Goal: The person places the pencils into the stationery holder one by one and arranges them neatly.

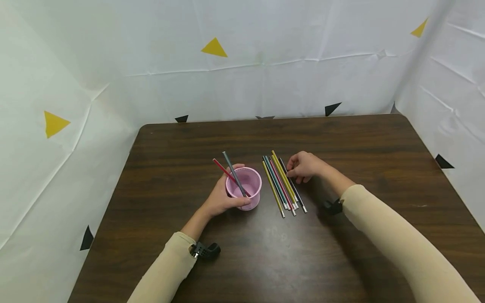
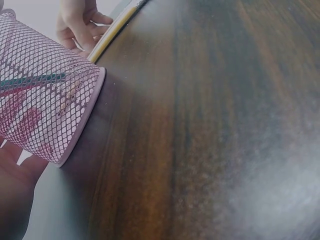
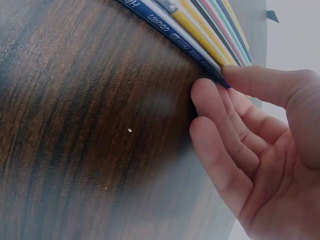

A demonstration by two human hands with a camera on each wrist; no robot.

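Two pencils stand tilted in a pink mesh cup (image 1: 248,189), a red one (image 1: 223,169) and a grey one (image 1: 232,167), their upper ends leaning away to the left over the rim. The left hand (image 1: 221,198) wraps the cup from its left side, thumb along the near wall and fingertips showing past the far rim; the cup stands upright on the dark wooden table (image 1: 189,143). In the left wrist view the mesh wall (image 2: 45,95) fills the left of the picture with the pencils' colours showing through it. Just right of the cup lies a row of pencils (image 1: 282,185), side by side and touching, running from far left to near right, in yellow, pink, green, blue and black. The right hand (image 1: 305,166) rests at the row's far right edge. In the right wrist view its fingers (image 3: 220,130) are loosely curled, and thumb and forefinger meet at the tip of the outermost dark blue pencil (image 3: 170,32), which lies flat on the table. Both forearms wear beige sleeves (image 1: 394,235). White sheeting (image 1: 265,50) with yellow and black triangles walls the table.
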